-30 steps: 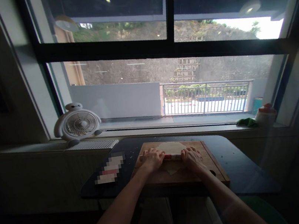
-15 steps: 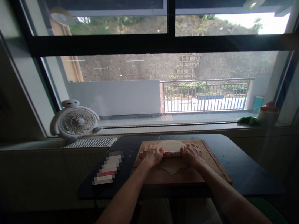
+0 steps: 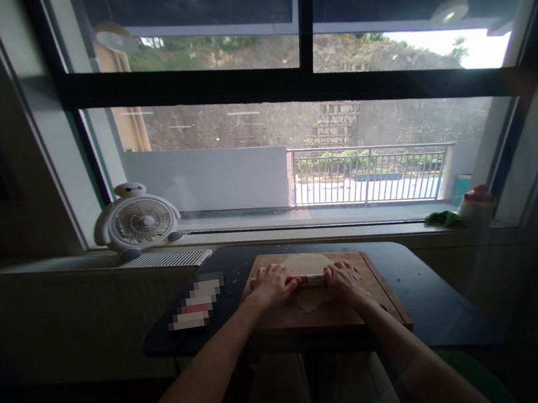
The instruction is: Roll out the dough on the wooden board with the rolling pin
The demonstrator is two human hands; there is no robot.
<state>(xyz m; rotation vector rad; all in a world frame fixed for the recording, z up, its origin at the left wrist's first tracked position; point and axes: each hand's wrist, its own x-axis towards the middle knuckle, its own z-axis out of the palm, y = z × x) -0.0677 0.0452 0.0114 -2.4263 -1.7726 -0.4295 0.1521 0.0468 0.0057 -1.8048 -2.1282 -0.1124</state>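
Observation:
A wooden board [image 3: 312, 321] lies on the dark table, with a flat pale sheet of dough [image 3: 308, 263] spread over it. Across the dough lies a rolling pin [image 3: 315, 279] with a white and red printed middle. My left hand [image 3: 271, 282] is closed over the pin's left part, thumb toward the middle. Over its right part, my right hand [image 3: 343, 276] is closed too. Both hands cover the ends of the pin. Dough shows beyond the pin and, in a ragged-edged piece, on my side of it.
A blurred-out flat object [image 3: 196, 303] rests on the table [image 3: 435, 298] left of the board. On the ledge by the window stand a white fan [image 3: 143, 220], a green cloth [image 3: 443, 219] and a white bottle with a reddish top [image 3: 476, 205]. A green seat [image 3: 472, 376] shows lower right.
The rolling pin has turned, showing a different part of its print, and has shifted very slightly toward me with both hands. The view has also moved a little.

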